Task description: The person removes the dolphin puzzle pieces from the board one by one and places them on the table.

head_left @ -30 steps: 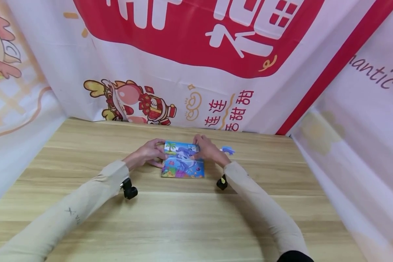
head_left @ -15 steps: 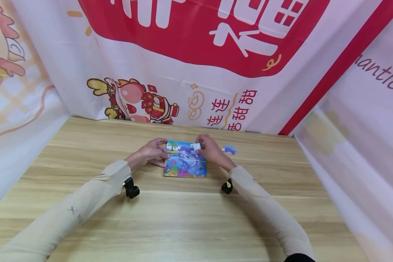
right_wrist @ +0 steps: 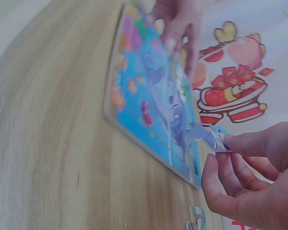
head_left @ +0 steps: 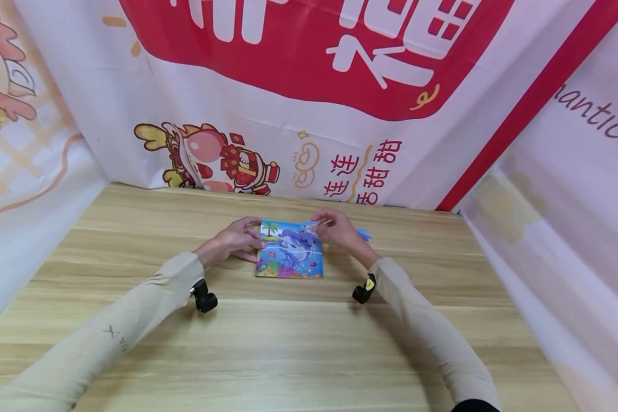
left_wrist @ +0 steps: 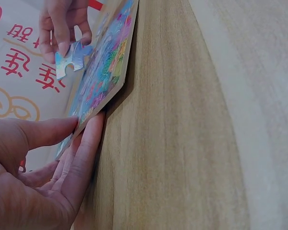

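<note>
A dolphin jigsaw board [head_left: 288, 263], brightly coloured with sea and palm tree, lies on the wooden table. My left hand [head_left: 238, 239] grips its left edge; in the left wrist view the thumb [left_wrist: 53, 132] is on the face and fingers are under the rim. Over the board's upper right corner, my right hand [head_left: 337, 230] pinches a jigsaw piece [right_wrist: 209, 136] between thumb and fingers. The left wrist view shows this piece [left_wrist: 71, 60] tilted and held apart from the board. Another jigsaw piece [head_left: 363, 234] lies right of the board, partly hidden by the right hand.
A white and red printed cloth [head_left: 283, 86] hangs behind the table's back edge. More printed cloth [head_left: 556, 217] stands at the right side and at the left. Bare wood [head_left: 298, 343] stretches in front of the board.
My right hand has shifted slightly right from over the board's upper right, and the piece in its fingers has turned. My left hand keeps its grip on the board's left edge.
</note>
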### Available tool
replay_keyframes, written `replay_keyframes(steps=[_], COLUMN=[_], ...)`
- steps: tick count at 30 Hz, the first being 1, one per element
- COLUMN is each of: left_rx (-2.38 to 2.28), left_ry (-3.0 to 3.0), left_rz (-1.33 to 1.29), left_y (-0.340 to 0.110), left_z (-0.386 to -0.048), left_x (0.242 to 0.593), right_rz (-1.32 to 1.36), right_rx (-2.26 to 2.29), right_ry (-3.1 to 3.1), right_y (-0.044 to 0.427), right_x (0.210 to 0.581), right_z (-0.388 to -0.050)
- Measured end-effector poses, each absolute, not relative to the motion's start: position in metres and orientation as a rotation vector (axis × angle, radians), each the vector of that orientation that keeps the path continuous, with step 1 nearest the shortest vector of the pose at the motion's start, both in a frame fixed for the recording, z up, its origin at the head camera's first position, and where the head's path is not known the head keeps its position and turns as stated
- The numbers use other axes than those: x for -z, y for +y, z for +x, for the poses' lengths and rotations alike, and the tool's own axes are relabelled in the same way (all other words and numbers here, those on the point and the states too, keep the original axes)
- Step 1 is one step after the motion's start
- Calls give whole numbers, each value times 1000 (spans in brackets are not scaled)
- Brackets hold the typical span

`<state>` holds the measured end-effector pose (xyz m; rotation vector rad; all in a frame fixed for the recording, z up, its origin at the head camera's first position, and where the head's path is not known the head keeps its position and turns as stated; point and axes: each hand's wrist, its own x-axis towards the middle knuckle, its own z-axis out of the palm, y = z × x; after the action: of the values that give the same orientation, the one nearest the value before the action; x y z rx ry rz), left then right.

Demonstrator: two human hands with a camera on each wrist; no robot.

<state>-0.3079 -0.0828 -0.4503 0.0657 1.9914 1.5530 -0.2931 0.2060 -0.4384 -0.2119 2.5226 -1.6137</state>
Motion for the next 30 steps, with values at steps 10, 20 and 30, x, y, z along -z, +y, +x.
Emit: replay_keyframes(steps=[10,20,30], left_rx=[-1553,-1548,-1585], left_ry=[1998,1994,1994], left_rz=[18,50,72], left_y=[-83,-84,-85], left_z=[-308,-307,-305], left_x=[452,453,452], right_rz=[-54,-21,77], right_rx=[1761,1748,1749], right_ry=[2268,2287,2345], right_y=[230,269,311], right_x=[430,433,438], right_z=[-289,-283,-284])
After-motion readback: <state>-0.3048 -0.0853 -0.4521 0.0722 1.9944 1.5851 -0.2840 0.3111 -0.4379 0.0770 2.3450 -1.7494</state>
